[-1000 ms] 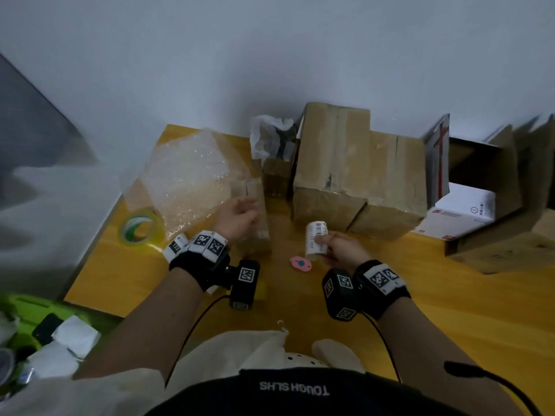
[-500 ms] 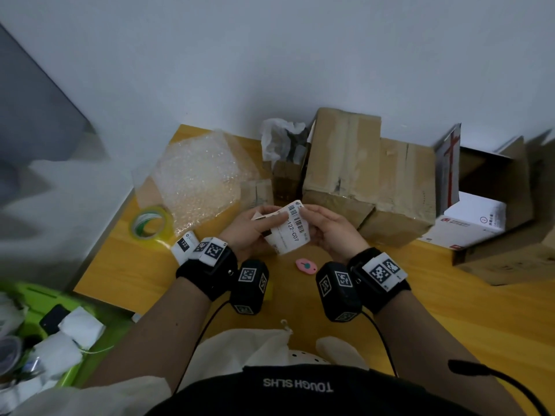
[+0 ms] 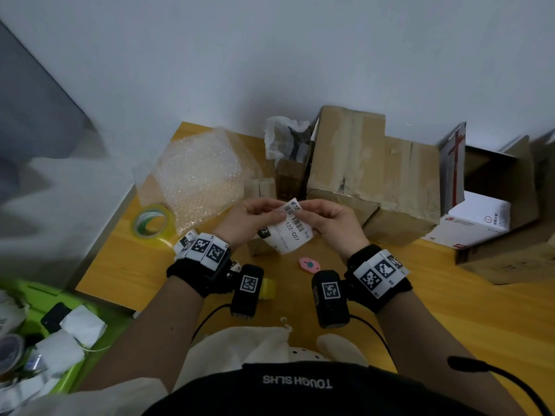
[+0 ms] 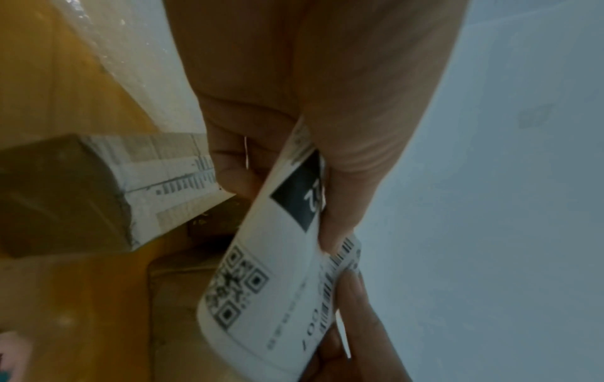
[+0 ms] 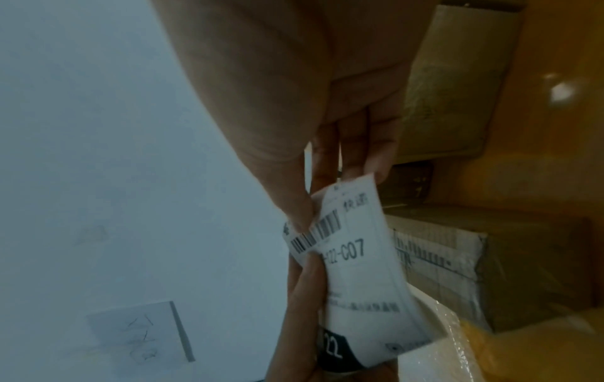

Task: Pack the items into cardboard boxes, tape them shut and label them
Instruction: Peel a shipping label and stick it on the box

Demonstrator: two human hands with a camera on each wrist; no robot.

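A white shipping label (image 3: 288, 229) with a barcode, a QR code and "122-C07" is held up between both hands above the wooden table (image 3: 450, 310). My left hand (image 3: 255, 217) pinches its left edge, thumb on the printed side (image 4: 330, 196). My right hand (image 3: 327, 220) pinches the top corner by the barcode (image 5: 304, 219). The label (image 5: 356, 271) curls at its lower end. Below the hands lies a small taped cardboard box (image 4: 98, 186) with a label on its top, mostly hidden in the head view.
Two larger taped boxes (image 3: 375, 175) stand behind the hands. Bubble wrap (image 3: 201, 175) and a tape roll (image 3: 151, 223) lie at the left. A pink cutter (image 3: 309, 264) lies near my right wrist. Open boxes and a white carton (image 3: 480, 217) are at the right.
A second ago my left hand rested on the small box and the right held the rolled label. Both hands then came together and now hold the label higher, pinching its top corner.
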